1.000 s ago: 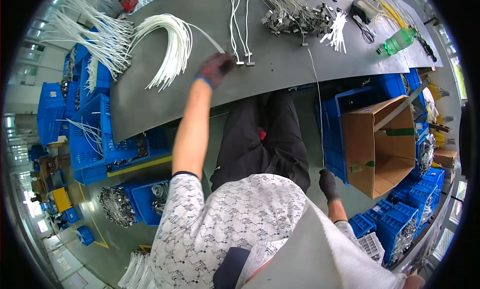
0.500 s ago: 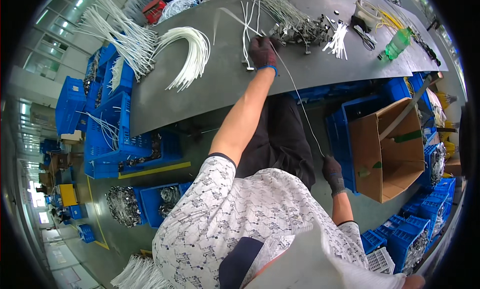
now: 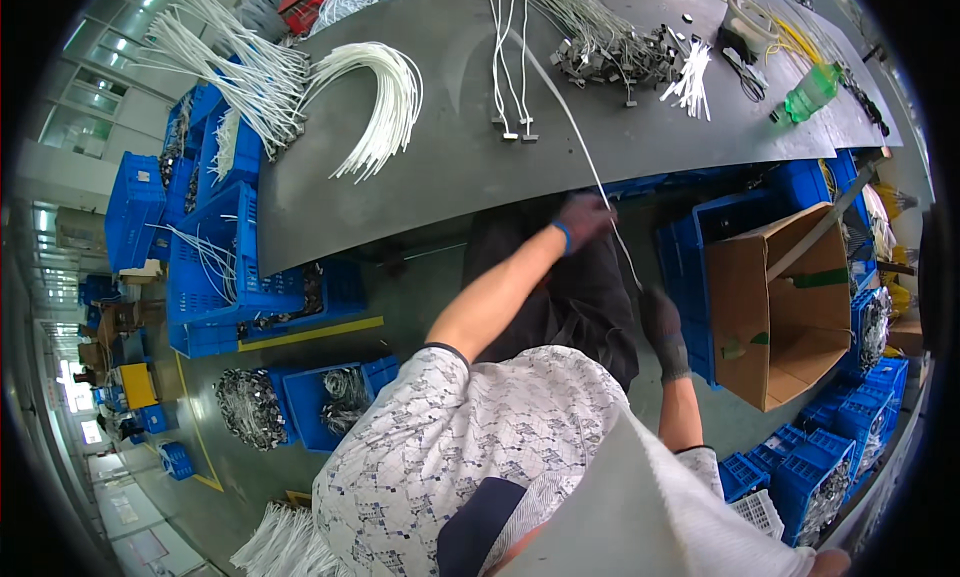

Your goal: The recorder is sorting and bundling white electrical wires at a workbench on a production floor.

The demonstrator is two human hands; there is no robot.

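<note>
A long white cable [image 3: 578,135] runs from the metal table down past its front edge. My right hand [image 3: 664,329], in a dark glove, is closed on its lower end beside the cardboard box. My left hand [image 3: 586,221], gloved too with a blue cuff, is over my lap just below the table edge. It is close against the cable, but its fingers are smeared and I cannot tell whether they grip it. A few white cables with small connectors [image 3: 510,135] lie on the table ahead. Beyond them spreads a pile of grey cables with dark connectors [image 3: 620,59].
Left on the table [image 3: 330,217] curves a thick bundle of white cables [image 3: 385,107]. To the right are short white ties [image 3: 692,82] and a green bottle [image 3: 812,92]. An open cardboard box [image 3: 735,317] stands by my right arm; blue crates [image 3: 235,277] stand at left.
My left hand has left the cables on the table and come down toward me, beside the long cable. Another connector cable now lies with the others. My right hand has risen slightly.
</note>
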